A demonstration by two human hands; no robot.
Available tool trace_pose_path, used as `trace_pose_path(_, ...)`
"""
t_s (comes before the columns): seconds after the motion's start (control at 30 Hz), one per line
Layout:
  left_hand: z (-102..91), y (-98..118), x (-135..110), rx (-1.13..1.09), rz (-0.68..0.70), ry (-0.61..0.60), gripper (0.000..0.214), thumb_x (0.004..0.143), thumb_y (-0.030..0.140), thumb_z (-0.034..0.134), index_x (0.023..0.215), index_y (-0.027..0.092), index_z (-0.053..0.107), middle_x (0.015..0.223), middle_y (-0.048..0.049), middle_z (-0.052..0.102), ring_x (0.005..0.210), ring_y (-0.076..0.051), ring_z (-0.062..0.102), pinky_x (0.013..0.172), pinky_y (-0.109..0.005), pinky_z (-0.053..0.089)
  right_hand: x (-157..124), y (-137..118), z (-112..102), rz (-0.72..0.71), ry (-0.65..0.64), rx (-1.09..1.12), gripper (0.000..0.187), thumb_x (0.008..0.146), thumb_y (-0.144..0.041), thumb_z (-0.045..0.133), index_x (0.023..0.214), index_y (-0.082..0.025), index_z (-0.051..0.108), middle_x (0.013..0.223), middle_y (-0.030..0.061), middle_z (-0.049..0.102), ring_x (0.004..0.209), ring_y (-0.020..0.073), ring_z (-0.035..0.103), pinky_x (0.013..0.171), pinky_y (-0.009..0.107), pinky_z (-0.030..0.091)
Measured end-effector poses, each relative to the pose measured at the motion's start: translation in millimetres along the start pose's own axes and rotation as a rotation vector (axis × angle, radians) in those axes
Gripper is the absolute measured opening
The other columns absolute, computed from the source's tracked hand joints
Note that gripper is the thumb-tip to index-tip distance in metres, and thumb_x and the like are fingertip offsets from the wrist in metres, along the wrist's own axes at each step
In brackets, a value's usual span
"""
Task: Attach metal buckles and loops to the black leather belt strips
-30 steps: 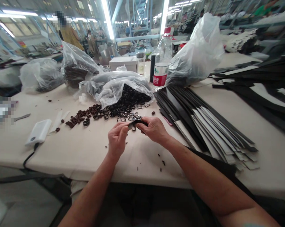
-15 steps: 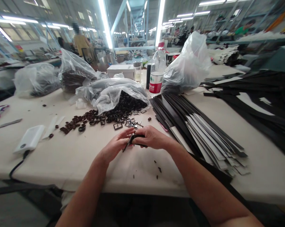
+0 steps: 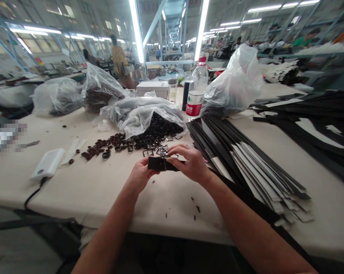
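Both hands meet over the table's middle, each gripping one end of a black strap [image 3: 158, 163]. My left hand [image 3: 140, 176] pinches its left end from below. My right hand [image 3: 190, 163] closes over its right end, and the strap runs on under my right forearm towards the table edge. Just beyond the fingers lie several metal buckles [image 3: 156, 150] and a scatter of dark rings [image 3: 109, 144] spilling from an open plastic bag [image 3: 149, 114].
A fanned stack of black and white straps [image 3: 246, 156] lies to the right, with more black strips [image 3: 317, 114] further right. A white power bank [image 3: 48, 164] with a cable sits left. Bottles [image 3: 197, 91], a white box and filled plastic bags stand behind. People work in the background.
The strap end has turned from edge-on to flat between my hands, and both hands have lifted slightly towards the buckles. The camera has shifted a little.
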State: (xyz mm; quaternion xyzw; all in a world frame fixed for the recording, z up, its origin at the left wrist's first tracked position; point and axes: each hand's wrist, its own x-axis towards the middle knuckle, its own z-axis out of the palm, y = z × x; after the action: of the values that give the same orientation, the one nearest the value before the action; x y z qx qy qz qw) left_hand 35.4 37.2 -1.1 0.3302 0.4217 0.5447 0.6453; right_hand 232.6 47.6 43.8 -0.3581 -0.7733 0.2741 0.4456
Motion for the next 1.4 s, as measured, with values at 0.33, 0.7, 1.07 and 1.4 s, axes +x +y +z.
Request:
trace_pose_path(0.33,0.1,5.5,0.1,-0.186,0.068,-0.002,0.043,0.045,0.025,0.095,0.077,0.014,0.068,0.071,-0.0003,0.070,0.062,-0.011,0.064,0.060,-0.020,0.054,-9.7,7.5,36.8,0.503,-0.422,0.494,0.051,0.085,-0.066,0.057,0.090,-0.015,0.066,0.079,0.0067,0.071,0.059,0.0126,0.064,0.052,0.022,0.048)
trace_pose_path(0.7,11.1,-0.9,-9.9,0.242,0.107,-0.182,0.031,0.059,0.034,0.088,0.077,0.014,0.073,0.071,-0.0025,0.071,0.070,-0.015,0.063,0.066,-0.024,0.049,-0.9,27.8,34.8,0.424,0.044,0.564,0.048,0.076,-0.064,0.067,0.071,-0.016,0.065,0.062,-0.0007,0.056,0.057,0.0113,0.049,0.055,0.025,0.042)
trace_pose_path(1.07,7.2,-12.2,-4.6,0.184,0.159,-0.049,0.024,0.064,0.031,0.083,0.083,0.017,0.078,0.073,-0.0013,0.071,0.066,-0.012,0.059,0.066,-0.023,0.048,0.6,26.0,18.2,0.261,-0.464,0.736,0.039,0.076,-0.030,0.071,0.112,-0.015,0.067,0.099,0.0052,0.070,0.093,0.0189,0.064,0.095,0.038,0.048)
trace_pose_path(1.4,21.5,-5.3,-9.8,0.374,0.218,-0.063,0.027,0.059,0.039,0.085,0.060,0.015,0.072,0.061,0.0003,0.060,0.058,-0.010,0.050,0.057,-0.023,0.044,-10.8,29.3,57.1,0.316,-0.075,0.737,0.056,0.074,-0.062,0.073,0.102,-0.013,0.069,0.078,0.0013,0.058,0.066,0.0121,0.051,0.062,0.028,0.045)
